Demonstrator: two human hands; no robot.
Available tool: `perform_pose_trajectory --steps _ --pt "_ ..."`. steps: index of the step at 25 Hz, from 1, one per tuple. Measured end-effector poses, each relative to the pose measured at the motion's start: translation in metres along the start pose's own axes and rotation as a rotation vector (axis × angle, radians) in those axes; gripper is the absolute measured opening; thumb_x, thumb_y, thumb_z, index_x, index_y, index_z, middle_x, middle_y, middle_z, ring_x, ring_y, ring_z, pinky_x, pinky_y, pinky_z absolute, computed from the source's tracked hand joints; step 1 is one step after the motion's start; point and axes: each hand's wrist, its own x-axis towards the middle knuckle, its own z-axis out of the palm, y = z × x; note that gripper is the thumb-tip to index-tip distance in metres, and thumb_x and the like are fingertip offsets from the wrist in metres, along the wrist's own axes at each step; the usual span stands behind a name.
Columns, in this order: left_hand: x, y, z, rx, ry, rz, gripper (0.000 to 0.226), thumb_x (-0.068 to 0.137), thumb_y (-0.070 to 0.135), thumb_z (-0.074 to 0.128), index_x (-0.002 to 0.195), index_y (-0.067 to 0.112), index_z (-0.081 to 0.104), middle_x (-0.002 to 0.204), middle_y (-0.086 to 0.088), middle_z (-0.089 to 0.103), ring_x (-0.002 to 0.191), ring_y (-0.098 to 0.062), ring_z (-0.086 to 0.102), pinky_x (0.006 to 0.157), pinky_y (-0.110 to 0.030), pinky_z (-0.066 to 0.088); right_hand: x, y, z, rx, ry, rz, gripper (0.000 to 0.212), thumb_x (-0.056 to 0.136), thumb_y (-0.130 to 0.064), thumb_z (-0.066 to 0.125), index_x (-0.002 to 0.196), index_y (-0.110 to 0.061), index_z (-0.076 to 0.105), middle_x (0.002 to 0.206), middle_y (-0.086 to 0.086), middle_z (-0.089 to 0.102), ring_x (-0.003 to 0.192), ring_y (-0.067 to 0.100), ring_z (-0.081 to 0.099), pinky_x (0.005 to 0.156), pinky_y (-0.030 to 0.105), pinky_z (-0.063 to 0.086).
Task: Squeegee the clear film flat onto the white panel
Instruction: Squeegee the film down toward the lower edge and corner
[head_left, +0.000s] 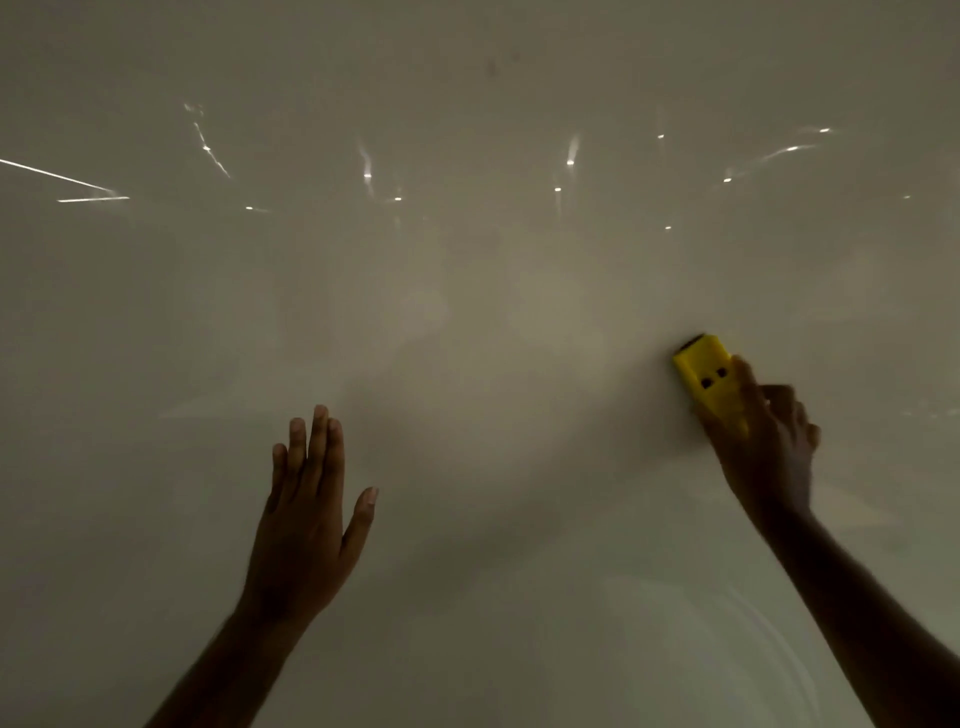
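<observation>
The white panel (467, 322) looks smooth low down, but the clear film (571, 156) has shiny wrinkles higher up. The right hand (769, 441) grips a yellow squeegee (706, 374); the left hand (306, 514) is flat and open.

The scene is dim, the white panel (467, 312) rendered a murky grey-beige. Small glare points and thin bright streaks scatter across it well above both hands, with two long streaks far off to the left hand's (306, 514) side. Both hands and forearms read as dark, nearly featureless shapes. A soft shadow spreads between them, and faint curved reflections lie below the right hand (769, 447). The yellow squeegee (709, 374) is the only saturated colour. Focus is soft overall, slightly smeared around the right hand.
</observation>
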Motion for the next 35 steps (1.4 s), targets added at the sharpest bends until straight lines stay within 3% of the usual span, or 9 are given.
perform_pose_trajectory --steps 3,5,7,9,14,19,27,35 --pt "-0.025 0.015 0.012 -0.016 -0.063 0.004 0.082 0.109 0.048 0.036 0.17 -0.002 0.013 0.181 -0.016 0.004 0.168 -0.037 0.003 0.137 -0.045 0.002 -0.104 0.022 0.014 -0.029 -0.264 -0.362 0.055 0.099 -0.064 0.045 0.143 -0.03 0.051 0.114 0.002 0.055 0.092 0.037 0.06 0.078 0.045 0.038" --pt "-0.041 0.028 0.022 -0.04 -0.123 -0.003 0.082 0.109 0.049 0.035 0.17 -0.002 0.012 0.181 -0.017 0.004 0.168 -0.037 0.002 0.137 -0.045 0.002 -0.181 0.041 0.019 -0.036 -0.444 -0.413 0.063 0.094 -0.063 0.057 0.151 -0.038 0.044 0.114 -0.006 0.056 0.09 0.029 0.062 0.077 0.04 0.037" --pt "-0.061 0.046 0.035 -0.069 -0.183 0.0 0.081 0.11 0.048 0.035 0.17 -0.002 0.012 0.181 -0.017 0.004 0.168 -0.037 0.0 0.137 -0.047 0.004 -0.252 0.067 0.017 -0.003 -0.611 -0.248 0.084 0.084 -0.057 0.076 0.156 -0.043 0.036 0.115 -0.011 0.056 0.091 0.019 0.061 0.078 0.039 0.038" --pt "-0.081 0.062 0.045 -0.098 -0.237 0.016 0.081 0.11 0.047 0.036 0.17 -0.001 0.011 0.181 -0.016 0.002 0.168 -0.036 -0.001 0.137 -0.047 0.004 -0.312 0.096 0.012 0.0 -0.72 -0.063 0.088 0.08 -0.058 0.081 0.155 -0.041 0.04 0.113 -0.011 0.057 0.09 0.017 0.063 0.077 0.04 0.043" --pt "-0.123 0.104 0.072 -0.153 -0.377 0.037 0.08 0.111 0.047 0.035 0.17 -0.001 0.01 0.181 -0.017 0.0 0.168 -0.036 -0.003 0.137 -0.048 0.003 -0.409 0.167 -0.01 -0.131 -0.924 0.369 0.079 0.089 -0.059 0.071 0.158 -0.041 0.035 0.116 -0.001 0.058 0.099 0.027 0.061 0.076 0.042 0.048" --pt "-0.15 0.152 0.099 -0.228 -0.483 0.061 0.08 0.112 0.046 0.034 0.171 0.001 0.006 0.18 -0.018 -0.003 0.167 -0.037 -0.008 0.137 -0.048 0.0 -0.476 0.211 -0.033 -0.274 -1.064 0.619 0.077 0.092 -0.046 0.068 0.158 -0.035 0.03 0.121 0.005 0.055 0.109 0.031 0.057 0.079 0.043 0.048" --pt "-0.18 0.195 0.125 -0.263 -0.584 0.111 0.08 0.112 0.047 0.034 0.171 0.003 0.004 0.18 -0.019 -0.003 0.167 -0.035 -0.009 0.136 -0.045 -0.003 -0.569 0.25 -0.072 -0.327 -1.257 0.737 0.08 0.092 -0.054 0.068 0.16 -0.034 0.031 0.132 0.002 0.053 0.116 0.026 0.055 0.087 0.041 0.051" --pt "-0.182 0.207 0.124 -0.249 -0.6 0.15 0.08 0.112 0.046 0.035 0.171 0.001 0.007 0.18 -0.019 -0.002 0.167 -0.036 -0.008 0.137 -0.047 -0.001 -0.592 0.25 -0.07 -0.27 -1.261 0.78 0.076 0.096 -0.057 0.063 0.16 -0.028 0.033 0.135 0.005 0.053 0.117 0.029 0.058 0.09 0.037 0.048"
